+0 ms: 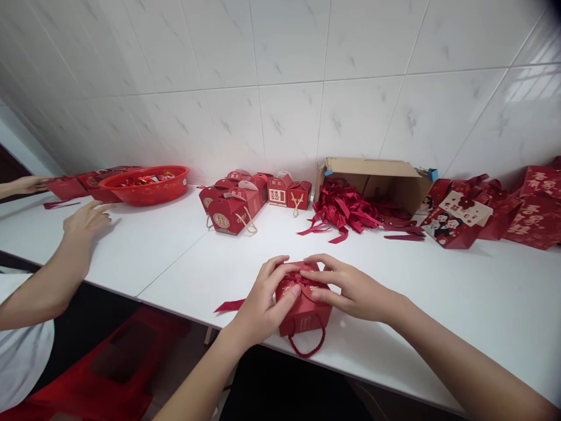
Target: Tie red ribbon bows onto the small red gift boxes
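Note:
A red gift box point(302, 323) with gold-white lettering stands near the table's front edge, directly in front of me. Its dark red rope handle point(308, 354) loops down on the near side. Across the top flaps lies a dark red ribbon point(298, 279), whose loose end reaches out to the left. My left hand point(268, 298) wraps the box's left side, thumb pressed on the top beside the ribbon. From the right, my right hand point(346, 286) curls its fingers over the top flaps and ribbon. The fingertips partly cover the ribbon's middle.
Behind are finished-looking red boxes point(236, 213) and a cardboard box point(390, 169) spilling ribbons point(344, 207). Red gift bags point(456, 225) stand right. At left, a red basin point(153, 190) holds wrapped pieces; a co-worker's hand point(87, 219) rests nearby. A white tiled wall bounds the back.

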The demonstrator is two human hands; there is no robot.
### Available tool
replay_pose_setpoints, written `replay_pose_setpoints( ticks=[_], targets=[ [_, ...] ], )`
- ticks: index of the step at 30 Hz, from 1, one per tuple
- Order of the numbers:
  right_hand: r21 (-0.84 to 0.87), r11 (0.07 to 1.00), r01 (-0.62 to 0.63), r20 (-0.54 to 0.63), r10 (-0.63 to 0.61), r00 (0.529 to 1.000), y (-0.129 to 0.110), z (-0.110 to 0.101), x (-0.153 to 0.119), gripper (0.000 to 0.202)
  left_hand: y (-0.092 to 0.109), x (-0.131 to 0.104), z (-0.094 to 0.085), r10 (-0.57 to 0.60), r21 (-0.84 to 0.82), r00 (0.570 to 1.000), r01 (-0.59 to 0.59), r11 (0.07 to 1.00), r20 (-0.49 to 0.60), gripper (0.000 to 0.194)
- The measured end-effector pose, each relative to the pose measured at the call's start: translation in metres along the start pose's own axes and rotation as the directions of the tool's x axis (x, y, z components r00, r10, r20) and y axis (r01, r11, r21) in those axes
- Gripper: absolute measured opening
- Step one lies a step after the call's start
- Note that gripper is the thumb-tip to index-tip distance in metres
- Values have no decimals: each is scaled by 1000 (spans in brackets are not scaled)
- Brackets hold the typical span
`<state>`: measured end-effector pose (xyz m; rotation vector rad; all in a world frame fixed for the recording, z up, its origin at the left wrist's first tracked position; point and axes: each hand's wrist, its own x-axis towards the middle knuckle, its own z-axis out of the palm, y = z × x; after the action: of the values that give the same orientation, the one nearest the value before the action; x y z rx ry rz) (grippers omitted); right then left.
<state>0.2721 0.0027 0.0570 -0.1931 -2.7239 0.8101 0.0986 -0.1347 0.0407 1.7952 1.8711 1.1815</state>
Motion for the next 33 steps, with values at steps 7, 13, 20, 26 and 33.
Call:
replay_pose_setpoints(
  ticks=[7,13,20,26,33],
  targets=[
    [396,883,-253,-108,318,942,6,15,-2,52,-17,-8,5,-224,-268,965,181,946,-138,45],
    [675,565,-475,47,609,792,2,20,2,56,-20,-4,2,-359,-306,927,311,900,-112,46],
    [634,538,-555,256,532,807,7,13,2,43,-6,3,-11,-405,-398,897,442,804,177,33],
    [699,560,-445,219,425,878,15,10,-2,47,-4,3,-8,-426,-339,897,439,832,116,38],
    [778,538,-325,154,338,928,22,13,-5,43,-8,-2,-4,-423,-163,905,411,897,-49,47]
  ],
)
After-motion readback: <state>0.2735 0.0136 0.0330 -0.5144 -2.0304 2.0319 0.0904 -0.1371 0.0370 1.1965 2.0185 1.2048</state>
